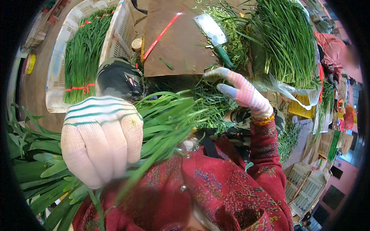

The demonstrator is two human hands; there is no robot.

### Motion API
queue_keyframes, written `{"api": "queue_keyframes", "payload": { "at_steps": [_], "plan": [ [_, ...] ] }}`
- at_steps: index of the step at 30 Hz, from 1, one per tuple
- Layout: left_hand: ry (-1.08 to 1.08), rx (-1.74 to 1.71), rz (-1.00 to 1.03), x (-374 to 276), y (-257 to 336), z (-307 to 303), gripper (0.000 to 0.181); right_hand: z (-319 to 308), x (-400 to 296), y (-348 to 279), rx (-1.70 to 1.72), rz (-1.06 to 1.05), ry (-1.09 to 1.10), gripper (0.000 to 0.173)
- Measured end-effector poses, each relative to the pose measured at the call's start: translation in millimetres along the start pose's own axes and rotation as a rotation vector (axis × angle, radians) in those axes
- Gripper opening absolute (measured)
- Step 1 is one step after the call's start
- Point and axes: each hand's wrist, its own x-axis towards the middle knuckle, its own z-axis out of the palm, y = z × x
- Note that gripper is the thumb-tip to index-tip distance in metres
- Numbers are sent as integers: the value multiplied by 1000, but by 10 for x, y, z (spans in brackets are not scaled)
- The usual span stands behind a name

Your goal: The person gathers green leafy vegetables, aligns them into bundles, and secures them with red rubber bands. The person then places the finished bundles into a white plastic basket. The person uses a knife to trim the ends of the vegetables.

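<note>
My left hand (101,141), in a white knitted glove with green stripes, is close to the camera and closed around a bunch of garlic chives (170,112). The flat leaves stick out on both sides of the fist, and some are blurred. My right hand (245,92), in a pink-and-grey striped glove, holds nothing; its finger and thumb are apart. Its fingertips hover by the near edge of a brown board (176,55). Just beyond them lies a cleaver (212,30) with a green handle. A red printed tie strip (163,34) rests on the board's left part.
A white plastic crate (55,83) at left holds chives tied with red strips. Cut stem ends (234,34) lie beside the cleaver. A large heap of chives (286,43) sits on clear plastic at right, above a yellow crate (302,106). Another person (332,47) is at far right.
</note>
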Motion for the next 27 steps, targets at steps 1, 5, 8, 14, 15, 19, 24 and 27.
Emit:
{"api": "queue_keyframes", "payload": {
  "at_steps": [1,5,8,14,15,19,24,27],
  "plan": [
    [-18,-6,-14,16,-2,-10,19,79,58,-120,-35,-96,-50,39],
    [-74,-69,-20,11,-106,-94,20,620,304,-238,193,-238,-223,44],
    [-80,-47,-11,2,-25,-66,20,843,347,-225,657,74,-294,46],
    [-61,-98,-48,-85,-66,-105,18,998,257,-112,634,23,-130,38],
    [-71,-96,-43,-65,-71,-104,19,1057,260,-35,599,7,-78,33],
    [-47,-36,-37,-19,-54,-78,20,996,257,-58,274,-147,138,29],
    [-37,-8,-35,-6,-22,-72,18,936,168,93,1124,31,569,28],
    [-86,-68,-26,-31,38,-64,16,587,-82,461,1182,80,606,26]
  ]
}}
